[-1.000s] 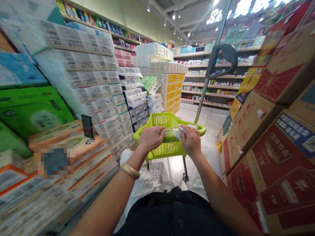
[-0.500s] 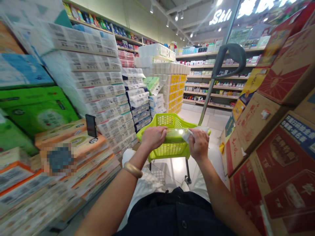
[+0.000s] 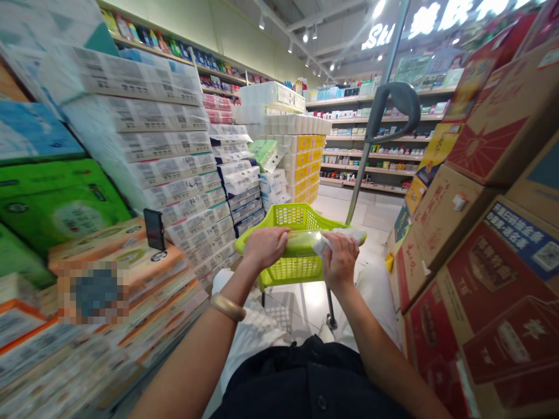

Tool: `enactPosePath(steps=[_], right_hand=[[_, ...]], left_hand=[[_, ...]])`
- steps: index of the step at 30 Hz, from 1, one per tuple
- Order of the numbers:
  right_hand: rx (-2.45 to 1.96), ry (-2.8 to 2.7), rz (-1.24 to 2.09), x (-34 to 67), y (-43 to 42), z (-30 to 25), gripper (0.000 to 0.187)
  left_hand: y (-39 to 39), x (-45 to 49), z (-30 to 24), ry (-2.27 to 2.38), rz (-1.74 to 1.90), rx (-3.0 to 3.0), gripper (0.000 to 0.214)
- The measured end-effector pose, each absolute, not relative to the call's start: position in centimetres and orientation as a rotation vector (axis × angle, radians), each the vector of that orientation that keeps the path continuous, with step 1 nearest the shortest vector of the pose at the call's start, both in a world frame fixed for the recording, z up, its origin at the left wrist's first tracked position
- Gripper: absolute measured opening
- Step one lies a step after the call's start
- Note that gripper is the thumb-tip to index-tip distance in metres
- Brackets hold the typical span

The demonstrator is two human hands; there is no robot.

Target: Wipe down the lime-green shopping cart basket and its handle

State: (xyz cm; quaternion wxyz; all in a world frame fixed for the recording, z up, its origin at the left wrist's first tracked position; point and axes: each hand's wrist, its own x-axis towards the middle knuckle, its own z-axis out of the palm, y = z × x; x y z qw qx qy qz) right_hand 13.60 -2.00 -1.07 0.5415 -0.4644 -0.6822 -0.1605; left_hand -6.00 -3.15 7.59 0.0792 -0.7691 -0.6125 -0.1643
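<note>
In front of my body stands a lime-green plastic shopping basket (image 3: 288, 270) with perforated sides, on dark legs with a small wheel visible. My left hand (image 3: 265, 247) is closed around the left part of its thick near rim. On the right part of that rim, my right hand (image 3: 340, 256) presses a crumpled white tissue or cloth (image 3: 351, 234), its fingers curled over it. Between the hands a shiny strip of rim shows. A long metal pull handle with a grey grip (image 3: 391, 113) rises behind the basket's right end.
Stacked packs of tissue paper (image 3: 161, 131) line the left side. On nearer orange packs (image 3: 166, 262) stands a small black device (image 3: 155, 229), beside a blurred-out patch. Cardboard cartons (image 3: 484, 273) crowd the right. Shelves of goods (image 3: 367, 154) stand beyond the tiled floor (image 3: 375, 203).
My right hand and the white tissue have slid slightly left along the basket rim. My left hand keeps its hold. The whole view has shifted a little.
</note>
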Motion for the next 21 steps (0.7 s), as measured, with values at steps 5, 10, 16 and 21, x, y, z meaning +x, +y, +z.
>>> enactPosePath(steps=[5,10,16,21], right_hand=[[-1.122,-1.530,-0.340,17.8,-0.1,-1.1,0.029],[-1.193,-1.360,-0.219,18.3,0.7,-1.0,0.032],[-1.065,-1.545,-0.322,13.7,-1.7,-1.6,0.031],[-1.033,-1.598,-0.356,16.4,-0.5,-1.4,0.027]], left_hand=[[-3.1,-6.4,7.6,-1.827,-0.461,-2.318,0.044],[-3.0,-6.4,7.5,-1.832,-0.472,-2.303,0.044],[-3.1,-6.6,7.5,-1.779,-0.444,-2.315,0.043],[-3.2,-6.8,7.6,-1.748,-0.423,-2.339,0.043]])
